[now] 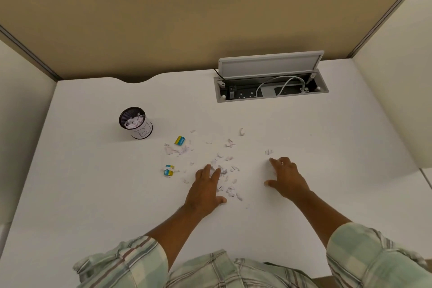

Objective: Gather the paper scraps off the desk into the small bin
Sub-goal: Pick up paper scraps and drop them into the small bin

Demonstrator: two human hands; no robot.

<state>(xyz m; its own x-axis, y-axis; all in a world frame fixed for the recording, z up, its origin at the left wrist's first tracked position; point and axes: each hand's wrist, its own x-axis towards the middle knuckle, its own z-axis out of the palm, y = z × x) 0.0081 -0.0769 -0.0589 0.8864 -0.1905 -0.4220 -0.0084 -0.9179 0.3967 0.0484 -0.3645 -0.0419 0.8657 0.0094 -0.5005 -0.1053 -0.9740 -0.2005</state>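
Observation:
Several small white paper scraps (228, 166) lie scattered over the middle of the white desk (93, 182). A small black mesh bin (135, 123) with a paper label stands at the left, with crumpled scraps inside it. My left hand (207, 188) lies flat on the desk with fingers spread, its fingertips touching the scrap pile. My right hand (286, 177) rests to the right of the pile, palm down, fingers apart and slightly curled, with a few scraps at its fingertips. A lone scrap (268, 152) sits just beyond it.
A yellow and blue eraser (179, 140) lies near the bin, and a second one (168, 170) lies left of my left hand. An open cable box (271, 87) with sockets and a white cable is sunk into the desk's back right. Partition walls surround the desk.

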